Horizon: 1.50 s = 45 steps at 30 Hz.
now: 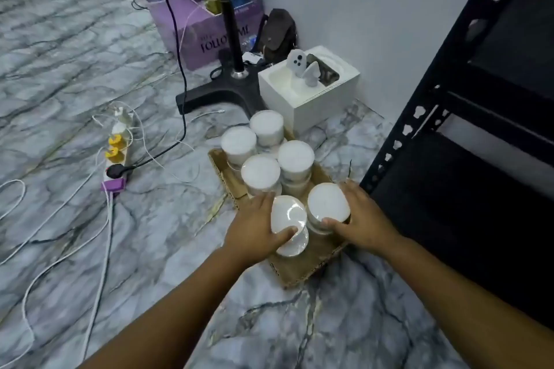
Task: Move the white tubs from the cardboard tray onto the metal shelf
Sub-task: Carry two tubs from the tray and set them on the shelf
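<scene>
Straight ahead at twelve o'clock in the cardboard tray (295, 274), we grip one upright white tub in each of our hands, left hand (254, 232) on the near-left tub (288, 213), right hand (364, 219) on the near-right tub (328, 203), with the metal shelf (467, 159) at two o'clock, nearer our right.

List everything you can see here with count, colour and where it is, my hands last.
tubs: six stacks, white, in the tray
cardboard tray: one, brown, on the floor by the shelf
metal shelf: one, black, right
white box: one, against the wall behind the tray
stand: one, black, beside the box
purple box: one, beside the stand
power strip: one, white, yellow plugs, floor left
left hand: grips the near left tub
right hand: grips the near right tub
</scene>
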### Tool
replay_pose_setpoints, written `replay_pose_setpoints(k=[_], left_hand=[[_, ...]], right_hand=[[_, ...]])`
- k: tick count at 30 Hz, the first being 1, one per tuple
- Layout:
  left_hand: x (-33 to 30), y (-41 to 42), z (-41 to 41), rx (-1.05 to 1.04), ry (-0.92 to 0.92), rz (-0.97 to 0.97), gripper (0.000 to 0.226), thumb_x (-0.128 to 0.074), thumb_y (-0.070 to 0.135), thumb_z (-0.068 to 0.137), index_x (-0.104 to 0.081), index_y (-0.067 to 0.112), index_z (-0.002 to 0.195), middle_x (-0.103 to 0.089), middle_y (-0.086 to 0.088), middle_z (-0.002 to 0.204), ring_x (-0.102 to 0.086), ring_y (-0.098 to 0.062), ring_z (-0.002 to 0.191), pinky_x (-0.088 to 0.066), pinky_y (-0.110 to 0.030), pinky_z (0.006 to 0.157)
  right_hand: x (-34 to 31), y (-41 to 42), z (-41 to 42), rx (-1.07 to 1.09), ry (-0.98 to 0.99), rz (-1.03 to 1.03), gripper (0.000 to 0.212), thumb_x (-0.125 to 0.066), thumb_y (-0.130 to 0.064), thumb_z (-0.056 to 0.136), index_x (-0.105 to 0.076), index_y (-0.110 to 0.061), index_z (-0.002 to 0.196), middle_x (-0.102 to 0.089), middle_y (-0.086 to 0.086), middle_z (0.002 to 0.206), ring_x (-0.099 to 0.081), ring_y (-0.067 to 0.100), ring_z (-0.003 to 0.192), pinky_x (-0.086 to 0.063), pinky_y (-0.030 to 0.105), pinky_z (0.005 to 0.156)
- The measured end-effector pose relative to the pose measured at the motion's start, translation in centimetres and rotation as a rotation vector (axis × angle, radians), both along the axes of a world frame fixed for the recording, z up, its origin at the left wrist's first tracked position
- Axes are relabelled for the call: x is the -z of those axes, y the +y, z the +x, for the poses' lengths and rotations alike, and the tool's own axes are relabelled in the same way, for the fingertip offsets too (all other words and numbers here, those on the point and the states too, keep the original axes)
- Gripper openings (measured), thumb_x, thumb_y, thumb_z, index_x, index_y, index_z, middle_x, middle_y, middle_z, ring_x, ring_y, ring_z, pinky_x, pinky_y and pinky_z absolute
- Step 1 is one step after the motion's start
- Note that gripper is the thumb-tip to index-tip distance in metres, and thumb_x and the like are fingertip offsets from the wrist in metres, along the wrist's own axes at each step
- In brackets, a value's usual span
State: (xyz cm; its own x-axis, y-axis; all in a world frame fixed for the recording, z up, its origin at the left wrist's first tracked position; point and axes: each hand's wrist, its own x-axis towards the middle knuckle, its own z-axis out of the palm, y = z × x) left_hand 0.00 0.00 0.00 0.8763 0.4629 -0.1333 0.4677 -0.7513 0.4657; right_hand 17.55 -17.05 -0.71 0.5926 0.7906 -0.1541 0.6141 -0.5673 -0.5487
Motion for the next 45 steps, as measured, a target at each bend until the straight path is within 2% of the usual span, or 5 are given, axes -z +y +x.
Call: replay_pose_setpoints(k=[11,15,18,40,45], left_hand=[[6.5,-1.9,-0.5,-0.186,-0.394,-0.391,0.096,-0.080,0.048,0.068,-0.018,0.038,0.142,-0.028,0.014,0.147,-0.030,-0.006,0.134,-0.032,-0.028,0.108],[7.0,-2.1,-0.6,-0.261,-0.430,-0.576,0.094,-0.085,0.041,0.065,-0.020,0.053,0.131,-0.038,0.027,0.133,-0.038,0.011,0.123,-0.037,-0.014,0.097],[7.6,-1.8,-0.5,-0.281,-0.424,-0.648,0.098,-0.084,0.047,0.060,-0.023,0.042,0.136,-0.039,0.017,0.136,-0.040,0.004,0.126,-0.041,-0.028,0.105],[5.7,-2.0,-0.4,-0.261,-0.539,-0.723,0.104,-0.085,0.047,0.048,-0.023,0.039,0.130,-0.039,0.022,0.131,-0.043,0.003,0.123,-0.045,-0.024,0.099],[4.9,-2.1,-0.4,-0.225,-0.531,-0.751,0.102,-0.084,0.047,0.049,-0.019,0.046,0.127,-0.035,0.007,0.138,-0.041,-0.002,0.127,-0.044,-0.022,0.100]], right_hand=[[4.3,0.7,-0.9,0.265,0.313,0.357,0.110,-0.087,-0.031,0.061,-0.017,-0.027,0.145,-0.031,-0.014,0.131,-0.033,0.006,0.119,-0.029,0.026,0.099],[5.3,0.5,-1.2,0.288,0.390,0.366,0.114,-0.090,-0.030,0.055,-0.018,-0.030,0.143,-0.034,-0.011,0.132,-0.035,0.009,0.124,-0.034,0.035,0.108],[6.1,0.2,-1.2,0.320,0.482,0.391,0.114,-0.088,-0.046,0.044,-0.022,-0.043,0.136,-0.038,-0.008,0.138,-0.039,0.015,0.128,-0.038,0.046,0.107],[4.5,-0.4,-1.8,0.271,0.565,0.639,0.111,-0.090,-0.051,0.039,-0.027,-0.046,0.130,-0.042,-0.007,0.135,-0.044,0.014,0.126,-0.046,0.051,0.099],[3.7,-0.3,-1.9,0.217,0.587,0.709,0.106,-0.088,-0.033,0.045,-0.030,-0.042,0.134,-0.048,-0.009,0.132,-0.049,0.012,0.124,-0.046,0.041,0.100]])
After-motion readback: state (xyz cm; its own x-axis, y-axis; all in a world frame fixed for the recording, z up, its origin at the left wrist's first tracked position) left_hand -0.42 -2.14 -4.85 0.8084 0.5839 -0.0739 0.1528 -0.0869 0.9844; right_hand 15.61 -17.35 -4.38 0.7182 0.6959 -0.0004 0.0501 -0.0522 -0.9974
